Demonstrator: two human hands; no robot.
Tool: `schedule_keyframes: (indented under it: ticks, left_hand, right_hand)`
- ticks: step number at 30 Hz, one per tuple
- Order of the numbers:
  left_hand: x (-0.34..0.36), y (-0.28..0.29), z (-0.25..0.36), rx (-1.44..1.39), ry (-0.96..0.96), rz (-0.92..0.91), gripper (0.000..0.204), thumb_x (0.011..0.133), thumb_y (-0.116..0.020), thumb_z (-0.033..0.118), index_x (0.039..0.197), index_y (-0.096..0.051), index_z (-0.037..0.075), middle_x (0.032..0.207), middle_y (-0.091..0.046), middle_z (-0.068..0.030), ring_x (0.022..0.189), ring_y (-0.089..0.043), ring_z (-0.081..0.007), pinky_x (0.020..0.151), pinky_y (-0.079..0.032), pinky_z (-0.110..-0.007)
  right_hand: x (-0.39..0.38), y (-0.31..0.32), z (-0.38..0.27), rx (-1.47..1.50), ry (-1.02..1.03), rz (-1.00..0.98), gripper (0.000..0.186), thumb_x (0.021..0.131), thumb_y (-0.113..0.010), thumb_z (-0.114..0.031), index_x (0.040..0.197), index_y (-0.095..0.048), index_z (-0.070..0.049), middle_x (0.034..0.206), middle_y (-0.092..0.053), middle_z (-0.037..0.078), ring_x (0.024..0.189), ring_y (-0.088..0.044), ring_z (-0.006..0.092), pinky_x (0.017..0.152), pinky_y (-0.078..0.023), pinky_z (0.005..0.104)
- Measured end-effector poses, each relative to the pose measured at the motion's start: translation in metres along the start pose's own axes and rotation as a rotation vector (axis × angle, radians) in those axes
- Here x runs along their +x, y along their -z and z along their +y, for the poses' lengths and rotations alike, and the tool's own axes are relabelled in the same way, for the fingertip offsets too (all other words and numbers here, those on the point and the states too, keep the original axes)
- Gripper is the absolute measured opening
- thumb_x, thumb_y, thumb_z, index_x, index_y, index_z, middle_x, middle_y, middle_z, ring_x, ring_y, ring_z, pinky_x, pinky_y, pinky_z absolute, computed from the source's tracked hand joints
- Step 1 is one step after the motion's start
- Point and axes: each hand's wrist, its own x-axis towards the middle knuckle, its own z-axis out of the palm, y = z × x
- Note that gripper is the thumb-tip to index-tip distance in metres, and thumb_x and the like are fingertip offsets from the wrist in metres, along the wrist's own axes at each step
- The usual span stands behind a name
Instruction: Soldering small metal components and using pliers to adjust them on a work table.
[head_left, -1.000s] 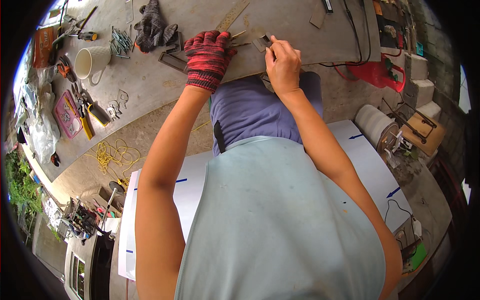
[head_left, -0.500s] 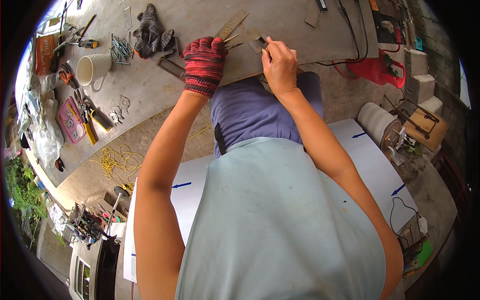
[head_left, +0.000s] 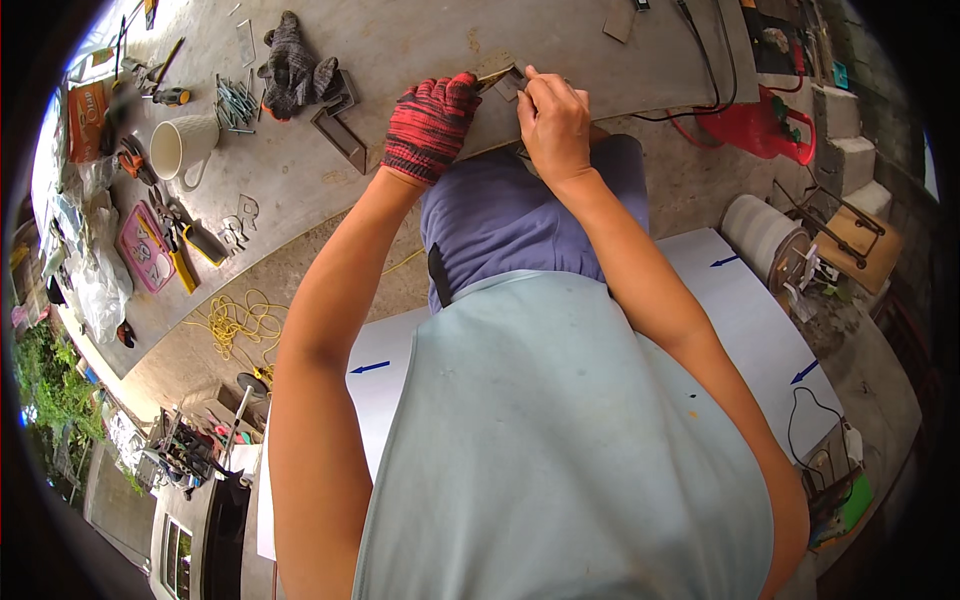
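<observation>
My left hand (head_left: 430, 127), in a red and black knit glove, is closed around a slim metal tool (head_left: 492, 77) with pointed ends; most of it is hidden in the fist. The tool's tip reaches a small grey metal piece (head_left: 508, 87), though exact contact is hard to tell. Bare, my right hand (head_left: 556, 122) pinches that piece at its right side with thumb and fingers. Both hands are over the near edge of the grey metal table (head_left: 400, 40), above my knees. Left of the glove lies a rectangular metal frame (head_left: 340, 138).
Further left are a grey glove (head_left: 290, 65), loose screws (head_left: 236, 104), a white mug (head_left: 183, 148), yellow-handled pliers (head_left: 180, 262) and a pink tray (head_left: 145, 248). A black cable (head_left: 706, 75) crosses the table's right end. A red plastic chair (head_left: 757, 128) stands beyond it.
My left hand has moved right, bringing the pointed tool to the small metal piece. A flat brass-coloured strip beside the glove no longer shows. My right hand has barely moved.
</observation>
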Motion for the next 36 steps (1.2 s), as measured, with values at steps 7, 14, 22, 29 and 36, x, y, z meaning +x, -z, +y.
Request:
schedule_keyframes:
  ticks: [7, 14, 22, 29, 36]
  left_hand:
    - [-0.002, -0.006, 0.003, 0.087, -0.067, 0.000, 0.030, 0.095, -0.067, 0.027, 0.119, -0.058, 0.011, 0.099, -0.069, -0.0085, 0.092, -0.067, -0.0287, 0.079, -0.052, -0.045]
    - [0.005, -0.004, 0.009, 0.077, -0.054, -0.002, 0.030, 0.093, -0.068, 0.025, 0.119, -0.061, 0.011, 0.101, -0.068, -0.0113, 0.094, -0.066, -0.0316, 0.080, -0.052, -0.044]
    - [0.007, -0.006, 0.008, 0.123, -0.018, -0.012, 0.030, 0.093, -0.066, 0.027, 0.119, -0.064, 0.013, 0.103, -0.067, -0.0117, 0.098, -0.065, -0.0349, 0.086, -0.051, -0.050]
    - [0.012, -0.001, 0.011, 0.134, 0.020, -0.100, 0.031, 0.092, -0.064, 0.023, 0.121, -0.064, 0.012, 0.107, -0.067, -0.0122, 0.099, -0.065, -0.0344, 0.087, -0.051, -0.049]
    - [0.010, -0.002, 0.010, 0.127, -0.002, -0.098, 0.033, 0.091, -0.063, 0.020, 0.122, -0.063, 0.010, 0.106, -0.067, -0.0144, 0.099, -0.066, -0.0346, 0.085, -0.052, -0.048]
  right_hand:
    - [-0.002, 0.000, 0.001, -0.012, -0.020, -0.064, 0.011, 0.086, -0.074, -0.006, 0.095, -0.068, -0.006, 0.110, -0.071, 0.008, 0.097, -0.067, 0.0270, 0.087, -0.045, 0.0416]
    - [0.000, 0.000, 0.001, -0.012, -0.008, -0.018, 0.009, 0.085, -0.074, -0.007, 0.087, -0.066, -0.006, 0.112, -0.075, 0.006, 0.092, -0.070, 0.0276, 0.083, -0.047, 0.0404]
    - [0.000, 0.000, 0.001, -0.012, 0.006, -0.026, 0.009, 0.085, -0.075, -0.006, 0.087, -0.066, -0.005, 0.112, -0.075, 0.006, 0.093, -0.070, 0.0272, 0.083, -0.047, 0.0403]
    - [0.001, 0.001, 0.004, -0.009, 0.016, -0.018, 0.011, 0.083, -0.077, -0.007, 0.084, -0.066, -0.006, 0.112, -0.075, 0.006, 0.092, -0.070, 0.0267, 0.085, -0.047, 0.0394]
    - [0.000, 0.009, 0.009, 0.018, -0.013, -0.062, 0.013, 0.080, -0.081, -0.012, 0.087, -0.071, -0.007, 0.119, -0.073, 0.005, 0.099, -0.067, 0.0224, 0.092, -0.044, 0.0391]
